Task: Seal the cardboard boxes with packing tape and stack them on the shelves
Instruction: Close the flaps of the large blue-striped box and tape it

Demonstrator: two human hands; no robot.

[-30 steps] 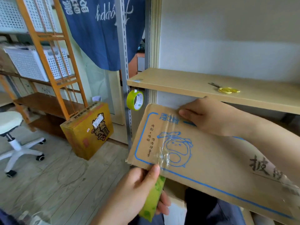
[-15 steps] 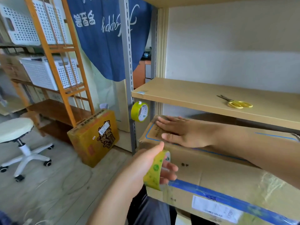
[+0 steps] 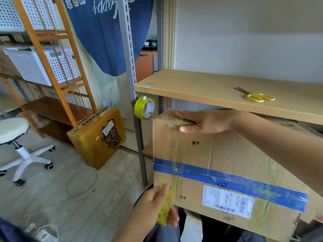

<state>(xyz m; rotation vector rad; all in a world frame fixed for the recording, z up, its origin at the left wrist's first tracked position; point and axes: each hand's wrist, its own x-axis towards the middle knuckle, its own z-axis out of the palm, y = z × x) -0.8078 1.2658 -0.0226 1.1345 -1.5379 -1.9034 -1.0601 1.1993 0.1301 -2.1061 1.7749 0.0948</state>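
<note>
a person holds a cardboard box (image 3: 218, 165) at the centre right of the view, below the edge of a wooden shelf (image 3: 201, 84). half a second ago its top panel faced the camera more; now the long side with a blue band and a white label faces the camera. the right hand (image 3: 202, 121) lies on the box's top edge at 12 o'clock, fingers flat on top, thumb hooked over the side, where before it lay flat. the left hand (image 3: 153, 205) has dropped to 6 o'clock, fingers curled round a yellow-green tape roll (image 3: 165, 205) at the box's lower left corner, clear tape stretched up the box face. a second tape roll (image 3: 144, 108) hangs at 11 o'clock of the box; yellow scissors (image 3: 258, 97) lie on the shelf.
</note>
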